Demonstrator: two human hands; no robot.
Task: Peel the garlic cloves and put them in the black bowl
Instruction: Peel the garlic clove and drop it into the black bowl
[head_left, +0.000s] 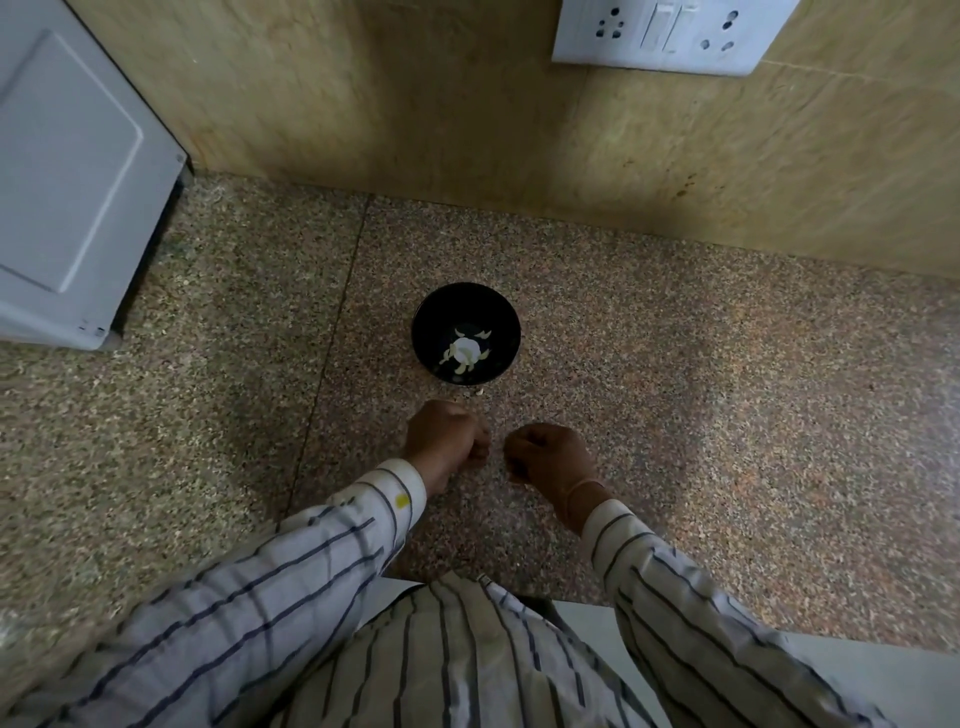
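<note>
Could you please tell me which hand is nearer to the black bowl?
Left. The left hand is just on the person's side of the black bowl; the right hand is farther back, off to the bowl's right.

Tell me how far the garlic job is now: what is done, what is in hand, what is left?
Done: several pale peeled garlic cloves lie in the small round black bowl. In hand: the left grip and right grip are curled close together over the speckled stone counter; what they hold is hidden. Left: no unpeeled cloves show, so the remainder cannot be judged; pale skin scraps lie beside the bowl.
</note>
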